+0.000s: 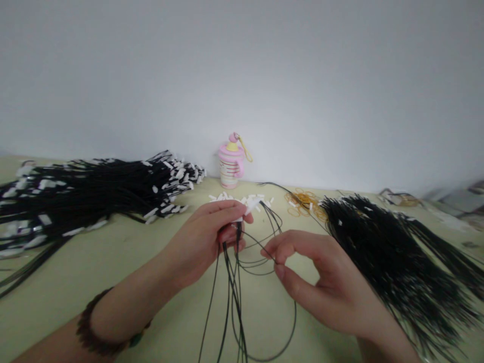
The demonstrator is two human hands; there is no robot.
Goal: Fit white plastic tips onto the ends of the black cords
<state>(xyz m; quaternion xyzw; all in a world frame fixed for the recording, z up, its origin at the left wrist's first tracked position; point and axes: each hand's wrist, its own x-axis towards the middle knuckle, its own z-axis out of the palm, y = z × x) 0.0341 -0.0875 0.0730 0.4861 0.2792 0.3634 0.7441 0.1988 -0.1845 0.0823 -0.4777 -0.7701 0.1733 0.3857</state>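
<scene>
With the thumb and index finger of our right hand [327, 275] we pinch one thin black cord [256, 243], which runs across to our left hand [206, 232]. The fingers of our left hand are closed on a white piece [252, 205], its narrow end pointing up and to the right, and on a bunch of black cords [228, 267]. Several of these hang down past the palm toward the bottom of the view, while others curve out in loops between our two hands. A patch of red shows under the left fingers, too blurred for us to identify. We wear a dark beaded bracelet [93, 322] on the left wrist.

Just beyond our left fingers, small white pieces [223, 196] lie scattered on the pale green table [151, 267]. Behind them, near the wall [242, 75], stands a pink and white cup-shaped item [229, 169] with a handle and a yellow loop at its top; its side carries dark lines and small marks that we cannot read. To the right we see a pile of yellow rings [300, 201], then a large spread of black cords [385, 257]. On our left lies a thick heap of black cords with white ends [109, 184].
</scene>
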